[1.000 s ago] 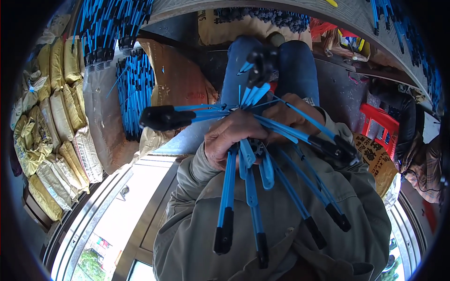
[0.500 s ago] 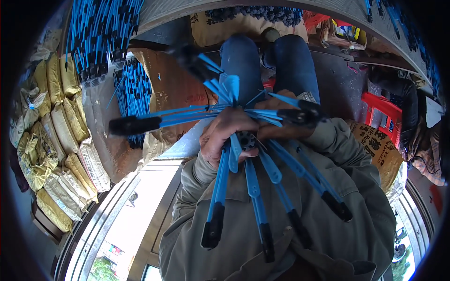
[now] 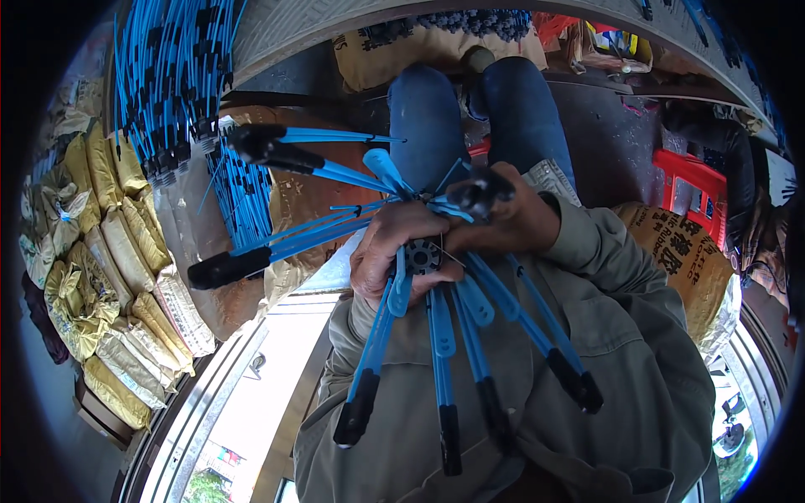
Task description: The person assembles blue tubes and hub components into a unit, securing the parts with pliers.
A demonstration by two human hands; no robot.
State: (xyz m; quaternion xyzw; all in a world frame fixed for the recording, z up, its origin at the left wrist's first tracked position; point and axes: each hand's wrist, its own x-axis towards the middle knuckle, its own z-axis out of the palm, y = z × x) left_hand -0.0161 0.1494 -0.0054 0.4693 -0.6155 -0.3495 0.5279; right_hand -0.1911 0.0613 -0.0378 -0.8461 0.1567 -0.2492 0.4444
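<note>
In front of my body my left hand (image 3: 387, 245) is closed around a black notched hub (image 3: 422, 256), its thumb and fingers wrapped about the rim. Blue ribs with black ends (image 3: 359, 369) fan out from this hub, like those of an umbrella frame. Most hang toward my jacket, while others point left. My right hand (image 3: 524, 220) is beside the hub's right side with fingers bent, gripping at a rib (image 3: 480, 194) whose black end points up at me. A thin wire-like strand crosses near the hub. The right fingertips are partly hidden behind the ribs.
Bundles of similar blue ribs (image 3: 174, 84) hang at the upper left, and more lie in a bag (image 3: 243, 189) below. Stacked tan packets (image 3: 126, 243) fill the left side. A curved work table (image 3: 310, 32) spans the top. A red plastic stool (image 3: 689, 186) stands at right beside another person's arm.
The hub and ribs have shifted slightly left. My right hand has moved up and turned, and the rib end by it now points toward me. More ribs at left have swung outward.
</note>
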